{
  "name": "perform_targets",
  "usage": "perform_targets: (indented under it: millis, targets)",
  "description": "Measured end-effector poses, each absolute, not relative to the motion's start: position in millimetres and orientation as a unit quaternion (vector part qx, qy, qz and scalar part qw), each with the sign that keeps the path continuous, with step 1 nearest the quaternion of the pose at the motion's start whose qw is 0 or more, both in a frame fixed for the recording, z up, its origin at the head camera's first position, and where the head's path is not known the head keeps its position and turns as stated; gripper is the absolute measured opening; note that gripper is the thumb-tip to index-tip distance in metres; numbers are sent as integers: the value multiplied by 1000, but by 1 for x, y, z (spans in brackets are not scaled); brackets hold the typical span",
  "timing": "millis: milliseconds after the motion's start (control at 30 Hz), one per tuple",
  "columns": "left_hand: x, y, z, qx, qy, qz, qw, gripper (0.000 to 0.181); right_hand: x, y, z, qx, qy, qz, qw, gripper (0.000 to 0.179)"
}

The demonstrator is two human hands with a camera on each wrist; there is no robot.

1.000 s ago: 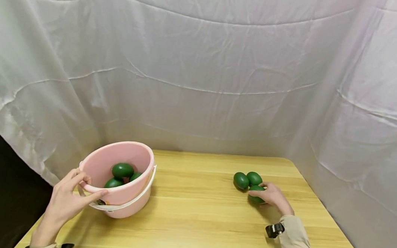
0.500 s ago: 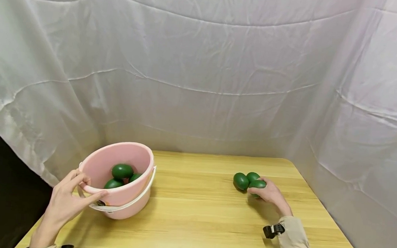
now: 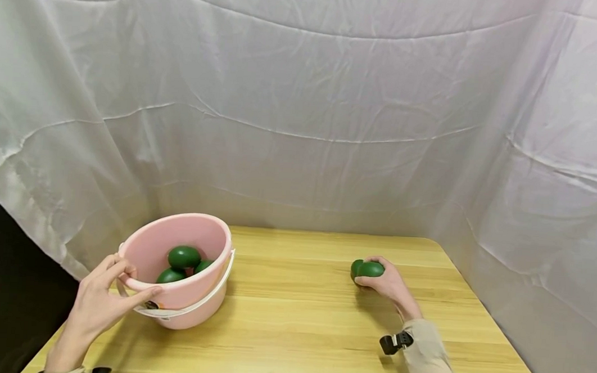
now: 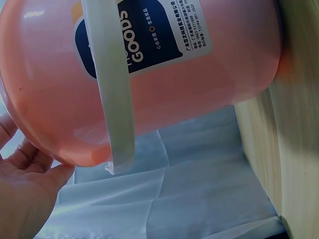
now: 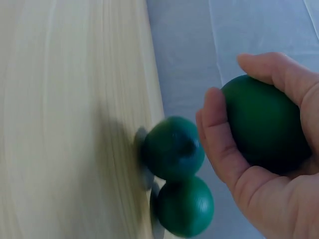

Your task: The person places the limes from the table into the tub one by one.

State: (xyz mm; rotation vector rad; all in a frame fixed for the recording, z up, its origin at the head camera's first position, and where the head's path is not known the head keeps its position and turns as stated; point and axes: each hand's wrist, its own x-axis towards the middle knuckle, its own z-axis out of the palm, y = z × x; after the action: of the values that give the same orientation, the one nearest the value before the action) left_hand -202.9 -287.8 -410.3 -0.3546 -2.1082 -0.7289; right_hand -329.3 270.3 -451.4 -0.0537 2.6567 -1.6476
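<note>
In the head view my left hand grips the near left rim of a pink bucket, thumb outside and fingers over the edge. The left wrist view shows the same hand at the rim, beside the white handle. Several smooth dark green avocados lie inside the bucket. On the right, my right hand holds another green avocado, thumb and fingers curled round it. Two more avocados rest on the table beside it, touching in the right wrist view; the hand largely hides them from the head view.
The light wooden table has its far edge against a grey-white curtain, which also hangs along the sides. A black surface lies at the left, past the table.
My right hand has lifted the nearest avocado off the table and moved it left and slightly back, in front of the other two. The left hand and bucket stay put.
</note>
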Motion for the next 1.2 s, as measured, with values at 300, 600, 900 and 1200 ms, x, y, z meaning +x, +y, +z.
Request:
perform_targets:
  millis: [300,600,900,1200]
  targets:
    - [-204,-288,-411,-152,-840,-290,432,50,-332,241,-450,-45,838,-544,2,53]
    - [-203,-288,-411,-142,-845,-287,428,51,-336,206,-451,-63,836,-544,-18,48]
    - [-203,-287,-410,-146,-840,-288,435,51,-338,190,-445,-70,846,-527,-27,49]
    - [-203,-287,-409,-148,-838,-290,439,52,-342,166,-438,-94,846,-524,-34,51]
